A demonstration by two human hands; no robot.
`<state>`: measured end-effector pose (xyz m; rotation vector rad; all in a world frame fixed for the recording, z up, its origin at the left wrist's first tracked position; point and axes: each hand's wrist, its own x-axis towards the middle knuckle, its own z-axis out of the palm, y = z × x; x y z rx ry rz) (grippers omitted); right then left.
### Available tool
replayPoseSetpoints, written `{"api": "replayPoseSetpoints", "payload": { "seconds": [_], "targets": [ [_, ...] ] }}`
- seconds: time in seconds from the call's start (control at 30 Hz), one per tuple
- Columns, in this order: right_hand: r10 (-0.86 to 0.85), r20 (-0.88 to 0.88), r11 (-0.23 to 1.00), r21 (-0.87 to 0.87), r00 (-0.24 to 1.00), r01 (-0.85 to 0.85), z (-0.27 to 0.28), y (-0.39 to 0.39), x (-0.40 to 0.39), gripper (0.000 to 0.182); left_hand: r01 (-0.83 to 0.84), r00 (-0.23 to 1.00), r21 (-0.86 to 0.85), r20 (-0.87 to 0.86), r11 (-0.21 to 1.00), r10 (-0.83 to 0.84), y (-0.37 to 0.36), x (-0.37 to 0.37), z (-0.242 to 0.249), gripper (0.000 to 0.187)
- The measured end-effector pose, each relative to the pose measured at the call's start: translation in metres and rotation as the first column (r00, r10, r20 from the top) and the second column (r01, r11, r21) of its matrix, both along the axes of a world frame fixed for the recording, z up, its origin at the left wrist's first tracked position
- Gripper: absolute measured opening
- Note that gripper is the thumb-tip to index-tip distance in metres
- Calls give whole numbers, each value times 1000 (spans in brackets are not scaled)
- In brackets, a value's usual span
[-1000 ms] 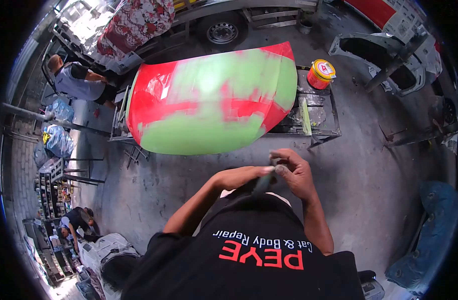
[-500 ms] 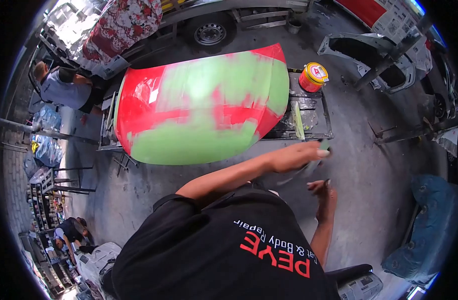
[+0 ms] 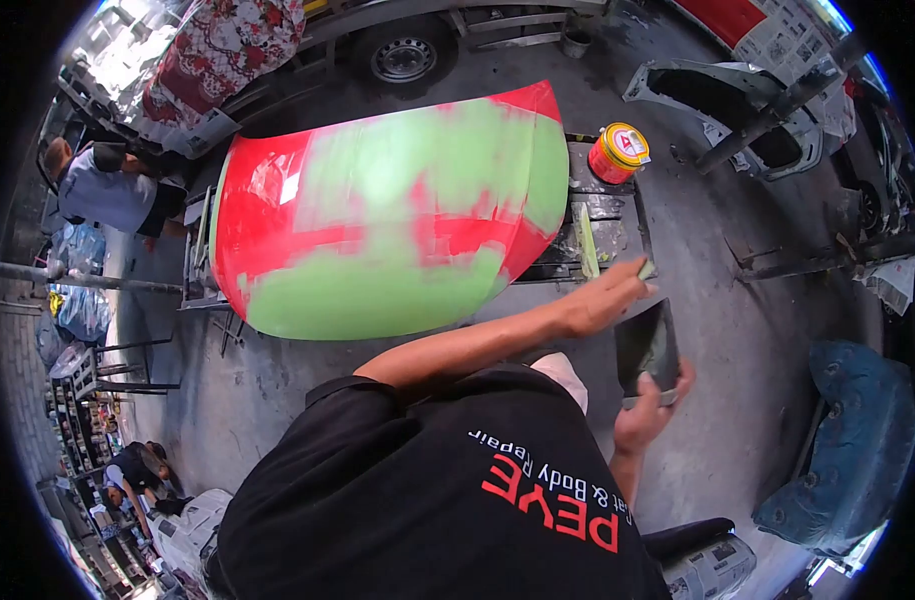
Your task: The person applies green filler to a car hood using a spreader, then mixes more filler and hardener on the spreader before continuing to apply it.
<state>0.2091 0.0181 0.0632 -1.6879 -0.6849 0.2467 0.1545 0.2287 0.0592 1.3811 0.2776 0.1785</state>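
My left hand reaches across to the right, in front of my body, its fingers closed on a small pale green flat tool. Below it, my right hand grips the lower edge of a dark flat plate with some greenish material on it, the thumb on top. The two hands are apart. Left of them, a red car hood with broad light green patches lies on a metal stand. A red can with a yellow lid stands at the stand's right end.
A pale green strip lies on the stand. Behind is a vehicle wheel. A car panel stands at upper right, a blue padded object at lower right. One person is at upper left, another at lower left.
The dark plate, blurred between my hands before, now shows clearly in my right hand. My left hand has shifted slightly up from it. The hood sits slightly further left in view.
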Motion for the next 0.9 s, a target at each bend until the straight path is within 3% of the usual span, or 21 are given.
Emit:
{"api": "replayPoseSetpoints", "payload": {
  "seconds": [0.03,0.1,0.13,0.17,0.2,0.23,0.3,0.37,0.43,0.5,0.57,0.63,0.67,0.7,0.73,0.77,0.8,0.87,0.9],
  "targets": [
    [0,1,1000,-3,1000,0,2,6,-5,42,0,1000,-3,1,1000,0,-5,6,0,83],
    [220,400,973,-30,890,-227,3,17,-8,52,7,999,-424,-38,906,-26,-26,25,-1,87],
    [223,397,973,-34,890,-229,2,21,-3,52,23,992,-314,125,949,18,-35,35,-22,89],
    [128,299,989,34,945,-145,1,26,4,53,18,992,-318,124,948,23,-40,37,-20,89],
    [36,192,994,92,981,-55,-1,31,12,54,-25,984,74,179,997,11,-43,36,-11,85],
    [-53,76,989,138,996,43,-4,34,20,55,-83,975,451,220,889,-21,-45,37,-3,82],
    [-90,-28,992,91,996,92,-20,25,58,50,-85,970,422,242,903,-22,-43,48,1,78],
    [-126,-361,991,2,924,136,-24,17,82,46,15,980,459,169,888,-103,-31,66,-9,75],
    [-94,-279,986,106,956,128,2,33,76,46,-6,983,393,170,920,-66,-32,86,-16,71],
    [60,44,996,58,997,-62,15,41,90,43,-134,990,473,106,871,95,-33,103,-17,68],
    [49,-48,999,22,998,-48,-11,37,137,42,-128,988,462,132,878,74,-34,120,-23,64],
    [28,-323,991,-115,946,-69,-20,43,180,40,-143,982,474,175,869,66,-36,131,-22,57],
    [-2,-291,999,-38,957,-9,-13,47,188,37,-172,980,279,146,945,135,-36,137,-18,48],
    [-13,-294,1000,-30,956,4,-11,45,197,37,-158,982,287,144,945,120,-31,141,-9,48],
    [34,-302,999,-26,953,-44,-11,42,207,39,-191,979,15,-72,982,191,-27,143,2,44],
    [77,-309,996,-24,948,-88,-11,37,215,40,-268,935,-244,-299,932,191,-26,148,8,41],
    [57,-307,998,-19,950,-66,-11,31,216,40,-378,907,-134,-252,916,337,-25,158,-7,40],
    [82,-500,980,-117,862,-161,-11,28,206,46,-576,795,62,-187,815,577,-29,176,-40,49],
    [245,-432,959,-21,868,-282,-11,34,206,50,-578,808,4,-140,816,573,-33,180,-50,58]
  ]
}}
